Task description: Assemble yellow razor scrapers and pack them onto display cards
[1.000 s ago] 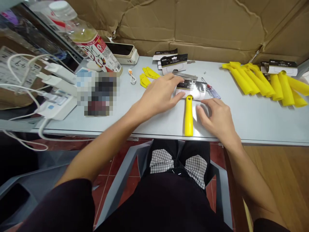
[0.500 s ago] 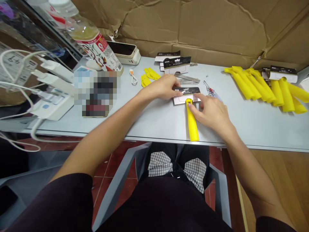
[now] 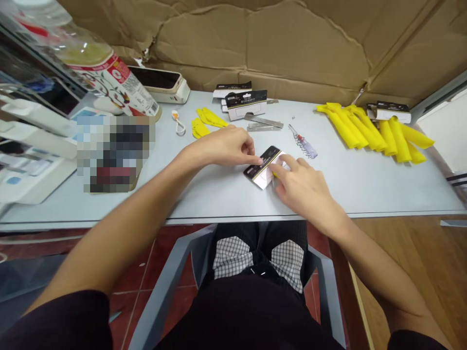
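Note:
My left hand (image 3: 224, 147) reaches in from the left, its fingertips pressed to the left side of a black-and-white card sleeve (image 3: 263, 167). My right hand (image 3: 301, 183) lies over the sleeve's right end and covers most of a yellow tool handle, with only a sliver of yellow (image 3: 275, 174) showing beneath the card. The two hands hold the sleeve between them, tilted on the white table (image 3: 215, 194). Loose steel scraper blades (image 3: 263, 122) lie beyond my hands.
A heap of yellow handles (image 3: 365, 131) and a card stack (image 3: 388, 112) lie at right. Further back are cards (image 3: 245, 103), a small screwdriver (image 3: 302, 142), and yellow pieces (image 3: 206, 117). A bottle (image 3: 109, 78), a blurred object (image 3: 115, 153) and cardboard (image 3: 255, 43) border the table.
The sleeve has turned at an angle, and the yellow handle, earlier lying out towards me, is now almost hidden under it and my right hand. The view has shifted.

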Available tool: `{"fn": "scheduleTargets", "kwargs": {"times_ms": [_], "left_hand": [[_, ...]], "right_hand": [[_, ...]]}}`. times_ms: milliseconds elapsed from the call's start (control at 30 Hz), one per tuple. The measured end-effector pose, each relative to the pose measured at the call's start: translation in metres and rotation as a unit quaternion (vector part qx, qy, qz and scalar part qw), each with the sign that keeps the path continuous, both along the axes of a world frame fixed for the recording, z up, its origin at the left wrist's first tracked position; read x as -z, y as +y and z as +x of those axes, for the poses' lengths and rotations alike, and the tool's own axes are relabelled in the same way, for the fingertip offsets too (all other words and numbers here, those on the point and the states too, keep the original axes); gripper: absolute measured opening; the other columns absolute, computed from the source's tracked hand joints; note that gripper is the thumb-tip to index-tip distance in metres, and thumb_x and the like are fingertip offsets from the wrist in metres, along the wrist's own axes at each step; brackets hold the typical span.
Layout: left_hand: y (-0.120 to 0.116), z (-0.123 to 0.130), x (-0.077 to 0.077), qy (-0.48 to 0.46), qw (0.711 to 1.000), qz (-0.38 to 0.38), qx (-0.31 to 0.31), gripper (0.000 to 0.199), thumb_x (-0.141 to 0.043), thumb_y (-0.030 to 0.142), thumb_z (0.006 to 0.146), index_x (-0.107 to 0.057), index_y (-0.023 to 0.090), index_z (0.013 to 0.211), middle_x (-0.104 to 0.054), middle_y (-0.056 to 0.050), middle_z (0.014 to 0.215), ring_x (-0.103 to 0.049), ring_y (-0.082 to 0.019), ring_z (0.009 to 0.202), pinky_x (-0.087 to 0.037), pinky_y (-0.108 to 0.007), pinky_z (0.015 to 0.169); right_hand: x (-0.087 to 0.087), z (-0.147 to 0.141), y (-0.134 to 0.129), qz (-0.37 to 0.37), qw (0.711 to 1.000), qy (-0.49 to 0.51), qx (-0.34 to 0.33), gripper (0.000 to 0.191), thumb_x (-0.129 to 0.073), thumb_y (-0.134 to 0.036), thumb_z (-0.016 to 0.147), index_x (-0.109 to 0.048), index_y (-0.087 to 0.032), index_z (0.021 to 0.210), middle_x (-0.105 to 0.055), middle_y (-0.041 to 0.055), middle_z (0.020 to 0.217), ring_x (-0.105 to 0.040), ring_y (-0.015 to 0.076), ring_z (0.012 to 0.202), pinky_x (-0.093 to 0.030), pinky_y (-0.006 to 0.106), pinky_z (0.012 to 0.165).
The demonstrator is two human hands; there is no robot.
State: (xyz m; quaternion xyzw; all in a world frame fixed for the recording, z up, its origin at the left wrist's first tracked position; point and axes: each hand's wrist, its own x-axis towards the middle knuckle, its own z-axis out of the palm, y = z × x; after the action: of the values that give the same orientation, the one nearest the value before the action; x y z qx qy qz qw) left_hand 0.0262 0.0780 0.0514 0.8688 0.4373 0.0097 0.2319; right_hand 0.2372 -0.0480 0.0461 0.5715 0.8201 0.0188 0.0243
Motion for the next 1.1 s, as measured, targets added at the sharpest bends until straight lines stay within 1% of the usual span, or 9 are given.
{"fn": "scheduleTargets", "kwargs": {"times_ms": [100, 200, 400, 500, 633, 767, 867, 1000, 1100], "left_hand": [[-0.003, 0.002, -0.003, -0.001, 1.0, 0.025, -0.019, 0.051, -0.063, 0.065, 0.089, -0.086, 0.021, 0.101, -0.08, -0.007, 0.085, -0.071, -0.025, 0.082, -0.046, -0.034, 0.074], [-0.005, 0.004, -0.003, -0.003, 0.998, 0.043, -0.038, 0.052, -0.06, 0.064, 0.091, -0.085, 0.022, 0.109, -0.081, -0.007, 0.088, -0.073, -0.026, 0.084, -0.049, -0.035, 0.077], [-0.009, 0.006, 0.001, 0.007, 0.994, 0.092, -0.055, 0.05, -0.055, 0.059, 0.093, -0.083, 0.022, 0.113, -0.082, -0.007, 0.092, -0.073, -0.028, 0.086, -0.05, -0.037, 0.079], [-0.012, 0.009, 0.003, 0.022, 0.992, 0.113, -0.052, 0.053, -0.053, 0.057, 0.093, -0.082, 0.02, 0.117, -0.082, -0.009, 0.093, -0.073, -0.031, 0.088, -0.05, -0.04, 0.079], [-0.016, 0.014, 0.004, 0.037, 0.992, 0.119, -0.036, 0.052, -0.052, 0.054, 0.095, -0.082, 0.019, 0.119, -0.082, -0.01, 0.095, -0.073, -0.031, 0.089, -0.051, -0.04, 0.079], [-0.016, 0.018, 0.006, 0.038, 0.992, 0.114, -0.027, 0.047, -0.053, 0.05, 0.096, -0.082, 0.018, 0.116, -0.082, -0.01, 0.096, -0.073, -0.031, 0.089, -0.051, -0.042, 0.079], [-0.015, 0.018, 0.01, 0.041, 0.992, 0.114, -0.022, 0.045, -0.053, 0.049, 0.097, -0.082, 0.019, 0.115, -0.082, -0.009, 0.096, -0.073, -0.031, 0.088, -0.051, -0.041, 0.079], [-0.013, 0.016, 0.013, 0.051, 0.991, 0.117, -0.029, 0.046, -0.052, 0.049, 0.097, -0.081, 0.02, 0.116, -0.082, -0.009, 0.095, -0.072, -0.031, 0.088, -0.05, -0.041, 0.076], [-0.012, 0.014, 0.014, 0.052, 0.991, 0.12, -0.029, 0.046, -0.051, 0.049, 0.097, -0.08, 0.02, 0.118, -0.081, -0.009, 0.096, -0.071, -0.031, 0.087, -0.049, -0.042, 0.075]], "right_hand": [[0.003, 0.017, -0.019, -0.001, 0.999, -0.001, -0.033, 0.049, -0.041, -0.012, 0.105, -0.069, -0.022, 0.144, -0.067, 0.0169, 0.148, -0.073, 0.032, 0.101, -0.06, 0.041, 0.062], [0.008, 0.044, -0.041, -0.002, 0.998, 0.025, -0.063, 0.047, -0.042, -0.01, 0.105, -0.071, -0.02, 0.14, -0.064, 0.0172, 0.152, -0.074, 0.0313, 0.109, -0.067, 0.045, 0.077], [0.015, 0.123, -0.076, 0.027, 0.998, 0.042, -0.045, 0.04, -0.05, -0.018, 0.105, -0.074, -0.017, 0.137, -0.064, 0.0212, 0.153, -0.079, 0.0307, 0.102, -0.069, 0.052, 0.09], [0.006, 0.162, -0.087, 0.05, 0.998, 0.034, -0.021, 0.042, -0.052, -0.021, 0.104, -0.077, -0.015, 0.137, -0.067, 0.0249, 0.15, -0.08, 0.0353, 0.113, -0.068, 0.051, 0.098], [-0.021, 0.207, -0.081, 0.118, 0.991, 0.027, 0.061, 0.037, -0.059, -0.029, 0.101, -0.084, -0.025, 0.129, -0.073, 0.0149, 0.146, -0.082, 0.0307, 0.097, -0.068, 0.047, 0.088], [-0.042, 0.259, -0.027, 0.247, 0.961, 0.05, 0.114, 0.041, -0.069, -0.032, 0.096, -0.084, -0.02, 0.132, -0.078, 0.0155, 0.137, -0.078, 0.027, 0.114, -0.058, 0.041, 0.098], [-0.043, 0.294, 0.043, 0.313, 0.93, 0.051, 0.189, 0.048, -0.065, -0.041, 0.096, -0.085, -0.008, 0.125, -0.082, 0.0227, 0.118, -0.079, 0.0273, 0.105, -0.051, 0.048, 0.083], [-0.038, 0.323, 0.134, 0.341, 0.901, 0.018, 0.266, 0.067, -0.046, -0.052, 0.099, -0.08, -0.003, 0.129, -0.08, 0.0222, 0.121, -0.073, 0.0347, 0.118, -0.043, 0.055, 0.08], [-0.033, 0.336, 0.175, 0.333, 0.895, 0.018, 0.295, 0.085, -0.031, -0.06, 0.095, -0.081, 0.004, 0.118, -0.079, 0.0236, 0.118, -0.07, 0.0413, 0.118, -0.039, 0.058, 0.074]]}}
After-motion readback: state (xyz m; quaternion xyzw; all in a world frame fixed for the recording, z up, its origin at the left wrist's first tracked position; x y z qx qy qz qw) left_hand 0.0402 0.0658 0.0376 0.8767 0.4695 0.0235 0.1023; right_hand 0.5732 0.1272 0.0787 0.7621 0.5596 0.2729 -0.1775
